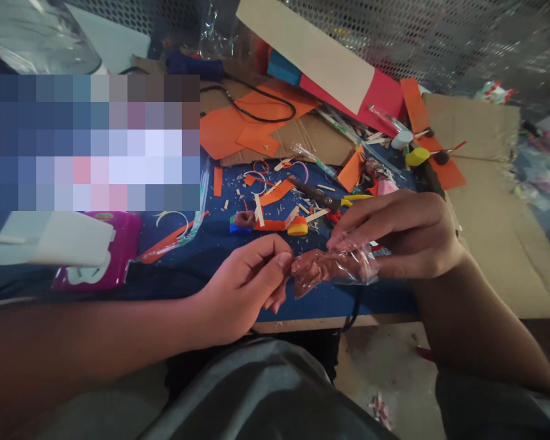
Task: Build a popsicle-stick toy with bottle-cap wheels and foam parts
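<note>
Between my hands, over the table's front edge, is a clear plastic bag (309,269) with reddish-brown material inside. My left hand (256,284) pinches its left end between thumb and curled fingers. From the right, my right hand (394,235) grips the bag's other end, with the thumb below and the fingers above. Scissors with dark blades (318,194) and yellow handles lie just behind my right hand. A small piece of blue, orange and yellow craft work (270,225) rests behind the bag, with a brown lump on its left end.
Orange paper (256,122), a red sheet (380,101) and a cardboard piece (495,214) lie around the blue table (229,269). A magenta case (128,244) stands at the left. Scraps and thin sticks are scattered across the middle. A blurred block hides the upper left.
</note>
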Action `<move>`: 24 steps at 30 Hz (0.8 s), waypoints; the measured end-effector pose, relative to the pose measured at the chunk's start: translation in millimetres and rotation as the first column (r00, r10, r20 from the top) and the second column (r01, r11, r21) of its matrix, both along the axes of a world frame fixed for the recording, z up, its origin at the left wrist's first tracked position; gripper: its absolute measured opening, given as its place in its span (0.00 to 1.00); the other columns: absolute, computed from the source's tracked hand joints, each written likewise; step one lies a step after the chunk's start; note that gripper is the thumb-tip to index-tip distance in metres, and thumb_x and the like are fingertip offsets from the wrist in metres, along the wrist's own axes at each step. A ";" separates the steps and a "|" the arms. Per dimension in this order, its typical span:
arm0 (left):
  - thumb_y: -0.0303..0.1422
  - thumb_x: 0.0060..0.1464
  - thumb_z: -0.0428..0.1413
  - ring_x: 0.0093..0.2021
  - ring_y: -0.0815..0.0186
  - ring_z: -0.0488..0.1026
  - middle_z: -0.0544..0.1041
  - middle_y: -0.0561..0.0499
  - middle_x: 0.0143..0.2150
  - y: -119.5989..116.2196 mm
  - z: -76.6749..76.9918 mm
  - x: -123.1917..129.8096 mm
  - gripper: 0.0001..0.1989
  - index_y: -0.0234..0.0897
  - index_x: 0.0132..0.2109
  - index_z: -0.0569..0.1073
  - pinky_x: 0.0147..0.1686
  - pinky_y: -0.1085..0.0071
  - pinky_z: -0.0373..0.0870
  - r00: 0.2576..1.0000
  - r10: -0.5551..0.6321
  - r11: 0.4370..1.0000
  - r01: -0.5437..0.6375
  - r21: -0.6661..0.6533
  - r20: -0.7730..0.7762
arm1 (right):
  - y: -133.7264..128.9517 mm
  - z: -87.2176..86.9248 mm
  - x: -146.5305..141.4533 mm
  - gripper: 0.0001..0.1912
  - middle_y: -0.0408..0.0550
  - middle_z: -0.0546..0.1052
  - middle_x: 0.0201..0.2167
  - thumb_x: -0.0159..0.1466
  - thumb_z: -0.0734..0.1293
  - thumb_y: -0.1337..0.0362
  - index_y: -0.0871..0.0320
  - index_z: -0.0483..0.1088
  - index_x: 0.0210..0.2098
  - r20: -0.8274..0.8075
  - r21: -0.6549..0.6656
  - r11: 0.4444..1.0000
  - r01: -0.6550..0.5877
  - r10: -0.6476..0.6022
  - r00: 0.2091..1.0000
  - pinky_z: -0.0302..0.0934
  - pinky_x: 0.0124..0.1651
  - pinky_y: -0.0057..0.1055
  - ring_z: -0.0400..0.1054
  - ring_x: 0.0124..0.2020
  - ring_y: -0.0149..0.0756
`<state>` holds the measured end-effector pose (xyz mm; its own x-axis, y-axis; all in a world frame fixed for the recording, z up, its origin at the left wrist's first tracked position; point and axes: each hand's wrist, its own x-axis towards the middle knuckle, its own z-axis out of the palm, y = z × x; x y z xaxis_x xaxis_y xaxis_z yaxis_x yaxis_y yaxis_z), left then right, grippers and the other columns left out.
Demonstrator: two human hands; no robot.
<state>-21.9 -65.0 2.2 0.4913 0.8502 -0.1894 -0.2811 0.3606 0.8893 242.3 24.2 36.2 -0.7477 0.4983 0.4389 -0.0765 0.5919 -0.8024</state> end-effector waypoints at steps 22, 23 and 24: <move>0.45 0.72 0.60 0.33 0.67 0.82 0.81 0.50 0.37 4.7 1.9 -0.6 0.18 0.34 0.55 0.70 0.41 0.67 0.78 0.989 -0.103 0.994 0.108 0.036 -0.106 | -5.4 -6.2 -13.8 0.15 0.54 0.88 0.47 0.64 0.81 0.63 0.54 0.85 0.51 0.156 0.162 0.984 0.081 -0.107 0.982 0.79 0.49 0.30 0.85 0.46 0.37; 0.45 0.72 0.60 0.32 0.67 0.81 0.80 0.52 0.36 4.7 2.3 -0.5 0.18 0.34 0.55 0.70 0.41 0.67 0.78 0.988 -0.110 0.993 0.115 0.035 -0.107 | -6.0 -7.3 -14.0 0.16 0.54 0.88 0.48 0.64 0.82 0.62 0.54 0.85 0.51 0.162 0.145 0.986 0.079 -0.102 0.982 0.79 0.50 0.31 0.85 0.46 0.37; 0.44 0.72 0.60 0.32 0.67 0.81 0.80 0.53 0.34 4.7 2.6 -0.5 0.18 0.34 0.55 0.70 0.41 0.68 0.78 0.988 -0.119 0.992 0.123 0.034 -0.103 | -6.4 -8.4 -14.0 0.16 0.53 0.88 0.49 0.64 0.82 0.62 0.54 0.85 0.51 0.168 0.128 0.989 0.073 -0.094 0.981 0.79 0.51 0.31 0.85 0.47 0.37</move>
